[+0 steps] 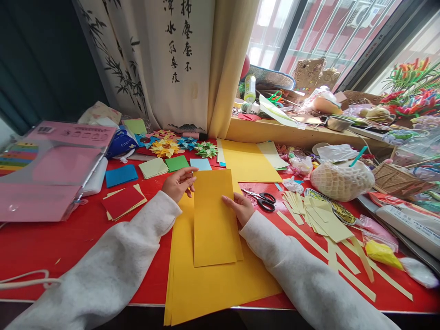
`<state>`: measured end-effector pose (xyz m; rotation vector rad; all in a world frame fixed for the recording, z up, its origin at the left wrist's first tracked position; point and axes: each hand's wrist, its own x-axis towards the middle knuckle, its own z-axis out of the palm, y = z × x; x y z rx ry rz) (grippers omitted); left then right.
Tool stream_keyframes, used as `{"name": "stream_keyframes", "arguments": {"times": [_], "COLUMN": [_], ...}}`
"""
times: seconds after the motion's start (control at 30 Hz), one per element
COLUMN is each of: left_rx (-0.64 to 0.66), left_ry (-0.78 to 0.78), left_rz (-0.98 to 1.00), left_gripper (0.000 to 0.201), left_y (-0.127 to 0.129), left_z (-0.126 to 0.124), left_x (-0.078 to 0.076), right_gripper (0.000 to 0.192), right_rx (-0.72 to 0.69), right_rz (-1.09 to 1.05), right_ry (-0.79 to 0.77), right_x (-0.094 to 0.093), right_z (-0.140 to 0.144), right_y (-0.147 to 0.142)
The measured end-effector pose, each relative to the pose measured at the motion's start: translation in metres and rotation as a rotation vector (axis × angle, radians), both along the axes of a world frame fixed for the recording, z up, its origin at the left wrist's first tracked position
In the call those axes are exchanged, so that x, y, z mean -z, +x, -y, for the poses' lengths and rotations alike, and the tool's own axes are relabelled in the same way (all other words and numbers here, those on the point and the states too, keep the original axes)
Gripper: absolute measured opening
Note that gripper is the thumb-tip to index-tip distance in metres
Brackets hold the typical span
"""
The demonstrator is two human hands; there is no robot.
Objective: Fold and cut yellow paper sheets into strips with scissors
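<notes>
A folded or cut strip of golden-yellow paper (215, 220) stands tilted up in front of me, with a second yellow layer showing behind its right edge. My right hand (242, 207) grips that edge, thumb on the front and fingers behind. At the top left corner, my left hand (179, 184) pinches the paper with curled fingers. Beneath lie larger yellow sheets (192, 293), stacked and overhanging the front table edge. Black-handled scissors (265, 200) rest just right of my right hand, their blades pointing left.
Left are red paper squares (123, 201), a blue square (121, 175) and a pink plastic package (68, 162). Folded paper flowers (165, 146) sit behind. More yellow paper (252, 160) lies at the back. Pale strips (330, 220) and a netted, wrapped object with a straw (342, 178) are right.
</notes>
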<state>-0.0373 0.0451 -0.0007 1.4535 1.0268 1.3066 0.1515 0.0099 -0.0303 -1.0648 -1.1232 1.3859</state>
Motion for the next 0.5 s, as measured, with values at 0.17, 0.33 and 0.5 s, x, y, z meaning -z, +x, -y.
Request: {"name": "stream_keyframes", "arguments": {"times": [0.17, 0.33, 0.5], "left_rx": [-0.015, -0.028, -0.037], "left_ry": [-0.006, -0.001, 0.001], "left_rz": [-0.004, 0.002, 0.014], "left_gripper": [0.03, 0.028, 0.026], "left_y": [0.0, 0.0001, 0.0], "left_z": [0.0017, 0.0017, 0.0016], "left_x": [-0.001, -0.001, -0.0012], "right_gripper": [0.033, 0.036, 0.036], "right_rx": [0.017, 0.028, 0.023], "right_rz": [0.041, 0.075, 0.082], "right_ry": [0.009, 0.015, 0.014], "right_x": [0.0, 0.0003, -0.001], "right_z": [0.0001, -0.0004, -0.0002], "right_y": [0.0005, 0.0006, 0.0003]}}
